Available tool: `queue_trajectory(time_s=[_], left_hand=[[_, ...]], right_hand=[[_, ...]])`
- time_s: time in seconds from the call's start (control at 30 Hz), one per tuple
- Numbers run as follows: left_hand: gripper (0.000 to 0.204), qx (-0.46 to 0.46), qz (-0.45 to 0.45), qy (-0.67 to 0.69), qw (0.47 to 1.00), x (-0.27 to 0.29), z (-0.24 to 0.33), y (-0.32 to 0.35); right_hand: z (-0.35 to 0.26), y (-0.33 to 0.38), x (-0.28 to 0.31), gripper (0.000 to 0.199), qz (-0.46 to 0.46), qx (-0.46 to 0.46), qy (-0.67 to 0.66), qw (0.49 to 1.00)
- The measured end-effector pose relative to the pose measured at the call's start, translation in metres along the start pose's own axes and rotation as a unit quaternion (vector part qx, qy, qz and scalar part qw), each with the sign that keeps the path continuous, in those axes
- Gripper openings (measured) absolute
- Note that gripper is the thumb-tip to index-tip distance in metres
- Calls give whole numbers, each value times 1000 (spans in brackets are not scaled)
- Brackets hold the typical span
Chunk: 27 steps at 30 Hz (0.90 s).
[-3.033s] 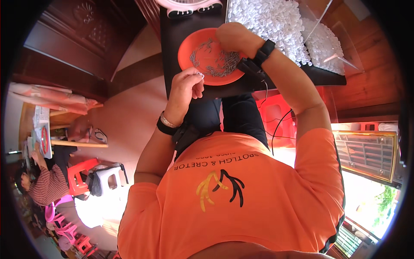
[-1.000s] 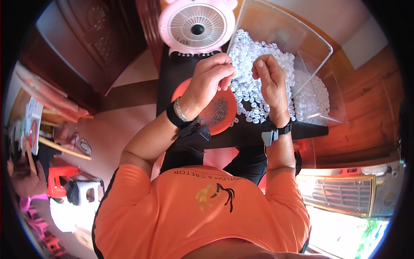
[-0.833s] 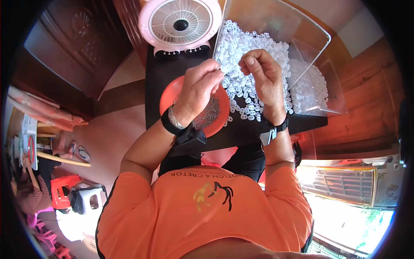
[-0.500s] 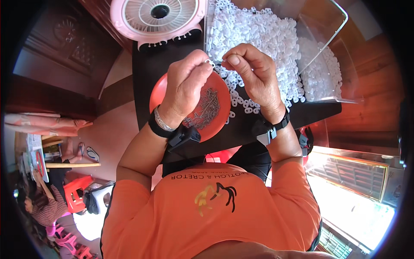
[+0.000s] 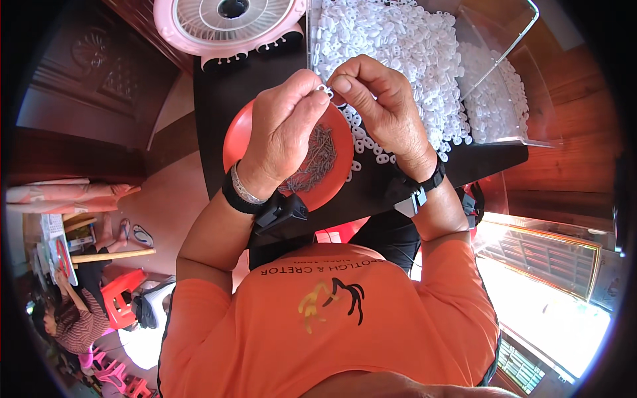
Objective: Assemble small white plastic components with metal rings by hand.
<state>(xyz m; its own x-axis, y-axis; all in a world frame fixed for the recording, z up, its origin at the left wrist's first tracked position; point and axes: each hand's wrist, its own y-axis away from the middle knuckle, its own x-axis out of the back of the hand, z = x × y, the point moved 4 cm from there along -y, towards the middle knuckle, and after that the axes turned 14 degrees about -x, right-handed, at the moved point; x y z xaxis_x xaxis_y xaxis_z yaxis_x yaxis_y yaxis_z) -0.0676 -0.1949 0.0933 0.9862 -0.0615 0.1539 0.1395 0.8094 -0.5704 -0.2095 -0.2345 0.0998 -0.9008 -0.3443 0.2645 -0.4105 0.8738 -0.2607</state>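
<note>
My left hand (image 5: 284, 129) is closed, with a small white plastic piece with holes (image 5: 324, 89) pinched between thumb and forefinger. Close against that piece, my right hand (image 5: 385, 109) has thumb and forefinger pressed together; whatever they hold is too small or hidden to make out. Below my left hand stands a red-orange bowl (image 5: 233, 147), partly covered by it, with many thin grey metal pins or nails (image 5: 320, 162) inside. A large heap of similar white pieces (image 5: 391, 50) lies just beyond my right hand, some scattered toward me.
A pink fan (image 5: 232, 40) stands at the far left of the dark table (image 5: 222, 86). A clear plastic bin (image 5: 524, 33) on its side holds more pieces at the right. At the far left another person (image 5: 76, 318) sits near red stools (image 5: 123, 298).
My right hand has moved left, bringing its fingertips up to the white piece in my left hand. The left hand keeps its pinch. The view has shifted slightly.
</note>
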Motion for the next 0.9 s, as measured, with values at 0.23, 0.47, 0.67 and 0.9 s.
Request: queue_trajectory(time_s=[0.23, 0.47, 0.67, 0.9], left_hand=[[21, -14, -21, -33, 999, -2, -1, 1], [22, -21, -26, -28, 999, -5, -3, 2], [22, 34, 9, 15, 999, -5, -6, 1], [21, 54, 68, 111, 990, 3, 0, -3]], right_hand=[[-10, 3, 3, 13, 5, 27, 132, 991], [-16, 6, 2, 9, 24, 57, 181, 981], [3, -5, 26, 16, 68, 29, 142, 987], [49, -14, 70, 17, 195, -64, 545, 813]])
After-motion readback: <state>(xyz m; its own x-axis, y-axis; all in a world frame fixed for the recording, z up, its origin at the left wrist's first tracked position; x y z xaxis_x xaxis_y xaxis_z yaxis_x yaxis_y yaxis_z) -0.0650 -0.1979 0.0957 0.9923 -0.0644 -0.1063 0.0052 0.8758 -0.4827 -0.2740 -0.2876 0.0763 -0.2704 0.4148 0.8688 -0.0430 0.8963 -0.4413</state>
